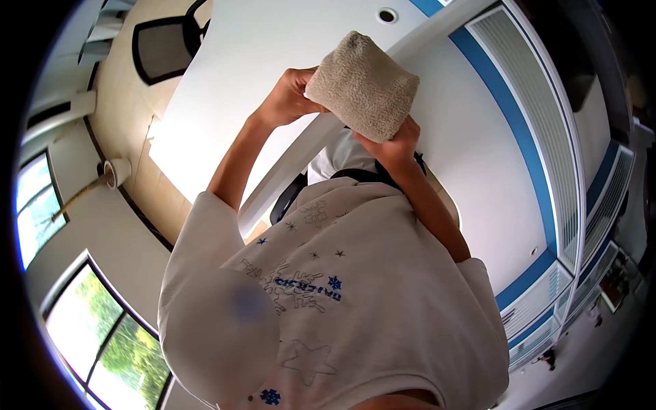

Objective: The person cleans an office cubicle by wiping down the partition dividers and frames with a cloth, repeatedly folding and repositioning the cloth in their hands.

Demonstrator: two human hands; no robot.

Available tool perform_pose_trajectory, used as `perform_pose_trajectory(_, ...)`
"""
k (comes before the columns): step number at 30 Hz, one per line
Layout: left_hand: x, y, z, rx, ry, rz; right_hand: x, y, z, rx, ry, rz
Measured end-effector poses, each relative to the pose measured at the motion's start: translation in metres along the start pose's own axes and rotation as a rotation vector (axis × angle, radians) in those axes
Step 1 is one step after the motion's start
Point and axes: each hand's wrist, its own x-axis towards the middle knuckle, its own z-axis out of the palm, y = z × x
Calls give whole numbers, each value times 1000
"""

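Note:
A beige, fuzzy cloth, folded into a thick square pad, is held up in front of me over the white desk edge. My left hand grips its left side, with the fingertips hidden behind the fabric. At the lower right corner, my right hand is closed on the same cloth, its thumb along the near edge. The cloth's far side is out of sight.
A white desk with a round cable hole stretches ahead. Blue-striped partitions stand to the right. A mesh-backed chair and a potted plant are on the left, near windows.

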Motion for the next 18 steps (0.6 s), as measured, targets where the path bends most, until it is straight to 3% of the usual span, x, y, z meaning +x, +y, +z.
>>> perform_pose_trajectory(5,-37,9,10,15,107,-61,1,-13,-4,91,-165,-60)
perform_pose_trajectory(10,-106,7,2,251,190,-100,12,-47,0,251,-445,-84)
perform_pose_trajectory(13,-131,15,7,244,244,-131,12,-55,9,269,-458,-186)
perform_pose_trajectory(18,-109,30,6,434,214,-118,25,-49,1,275,-515,-109)
